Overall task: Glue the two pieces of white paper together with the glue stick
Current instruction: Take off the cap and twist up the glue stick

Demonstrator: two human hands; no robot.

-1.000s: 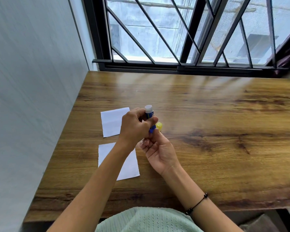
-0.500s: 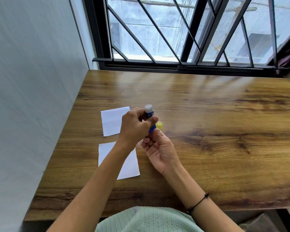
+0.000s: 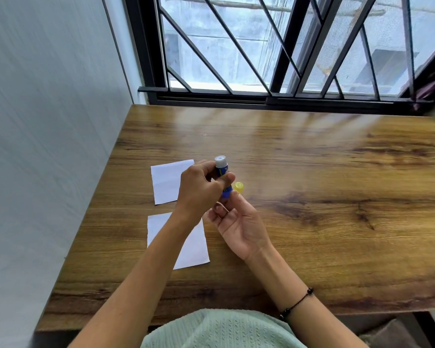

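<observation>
Our left hand (image 3: 200,190) curls around the blue glue stick (image 3: 222,172), white glue end up, while our right hand (image 3: 239,222) pinches its base from below, likely twisting the glue out. The yellow cap (image 3: 238,187) sits just right of the stick. Both papers lie flat and apart: the far paper (image 3: 167,180) left of the stick, the near paper (image 3: 191,243) below it. Next we judge the glue end must tip down onto one sheet.

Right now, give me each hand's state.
Left hand: grips the glue stick.
Right hand: fingers curled at the glue stick's base.
</observation>
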